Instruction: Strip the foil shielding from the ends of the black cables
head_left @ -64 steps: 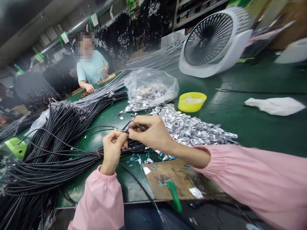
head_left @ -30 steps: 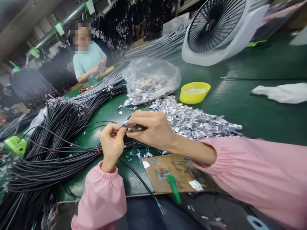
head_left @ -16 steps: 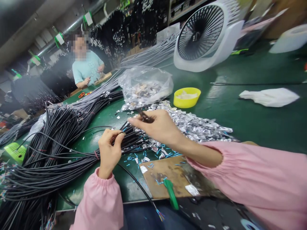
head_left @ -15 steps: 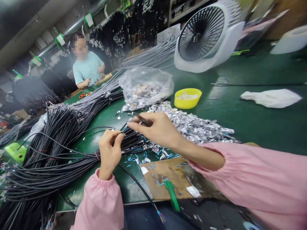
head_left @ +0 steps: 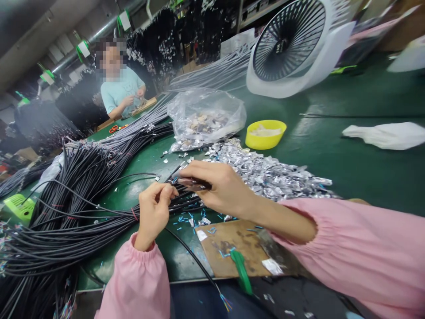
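Note:
My left hand [head_left: 154,208] is closed in a pinch on the end of a black cable, most of which its fingers hide. A short bit of blue wire [head_left: 174,180] shows between the two hands. My right hand [head_left: 221,184] is wrapped round a small dark metal tool [head_left: 194,183], whose tip lies close to my left fingertips; its exact kind is unclear. Under and behind the hands runs a bundle of black cables [head_left: 99,230], tied with a red band. One cable [head_left: 195,257] hangs over the table edge with coloured wires bare at its end.
Silver foil scraps [head_left: 272,175] lie heaped beyond my right hand, near a yellow bowl [head_left: 265,135] and a clear bag [head_left: 207,117]. A white fan [head_left: 292,48] stands behind. A stained board [head_left: 215,241] and a green-handled tool [head_left: 241,271] lie at the front edge. A person [head_left: 121,91] works across the table.
My right hand has turned, and its tool now sits lower and nearer my left fingertips. The left hand keeps its pinch. The view has shifted slightly, and the co-worker's hands have come closer together.

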Available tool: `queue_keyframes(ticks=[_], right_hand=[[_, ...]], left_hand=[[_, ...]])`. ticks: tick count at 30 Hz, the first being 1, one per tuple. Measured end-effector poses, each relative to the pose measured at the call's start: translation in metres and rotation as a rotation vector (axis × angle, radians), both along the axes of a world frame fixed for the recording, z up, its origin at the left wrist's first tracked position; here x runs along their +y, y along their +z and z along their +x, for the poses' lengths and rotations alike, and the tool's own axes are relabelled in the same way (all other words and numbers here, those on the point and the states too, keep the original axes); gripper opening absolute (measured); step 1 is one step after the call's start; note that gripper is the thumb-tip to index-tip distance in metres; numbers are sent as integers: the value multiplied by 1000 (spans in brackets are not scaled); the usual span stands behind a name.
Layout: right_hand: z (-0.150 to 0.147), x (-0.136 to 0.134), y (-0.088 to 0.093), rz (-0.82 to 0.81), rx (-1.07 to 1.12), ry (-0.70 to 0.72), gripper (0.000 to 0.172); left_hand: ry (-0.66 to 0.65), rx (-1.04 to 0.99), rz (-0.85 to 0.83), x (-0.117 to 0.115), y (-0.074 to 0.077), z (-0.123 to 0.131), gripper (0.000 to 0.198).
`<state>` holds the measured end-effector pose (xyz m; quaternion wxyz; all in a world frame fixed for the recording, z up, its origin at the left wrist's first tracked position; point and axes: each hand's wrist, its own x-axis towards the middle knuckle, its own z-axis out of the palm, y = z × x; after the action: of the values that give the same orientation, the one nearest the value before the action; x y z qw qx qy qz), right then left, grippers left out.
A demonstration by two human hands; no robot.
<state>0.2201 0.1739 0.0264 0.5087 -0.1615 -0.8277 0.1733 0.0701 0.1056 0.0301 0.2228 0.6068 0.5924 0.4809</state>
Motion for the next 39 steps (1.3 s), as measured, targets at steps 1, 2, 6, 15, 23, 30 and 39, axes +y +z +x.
queue_keyframes(ticks=[1,2,6,15,23,30,39], right_hand=[[0,0,-1,17,-4,7,22],[0,0,-1,26,-3,11,23],[0,-1,1,0,13,31,18],[-4,3,7,-832,48,284,17],[-3,-7,9,-466,123,111,24],[-2,-14,7,-125,104,44,22],[-1,-14,4,-299,75,-39,22]], left_hand=[[-13,-29,-18,0,0,0,35],[-25,-51,-34,0,-1,-1,37],[-62,-83,-69,0,1,-1,41],[-3,-5,191,-2,4,1,12],[162,189,358,-8,2,4,9],[185,100,355,-8,-7,9,11],[246,59,374,-11,1,8,12]])
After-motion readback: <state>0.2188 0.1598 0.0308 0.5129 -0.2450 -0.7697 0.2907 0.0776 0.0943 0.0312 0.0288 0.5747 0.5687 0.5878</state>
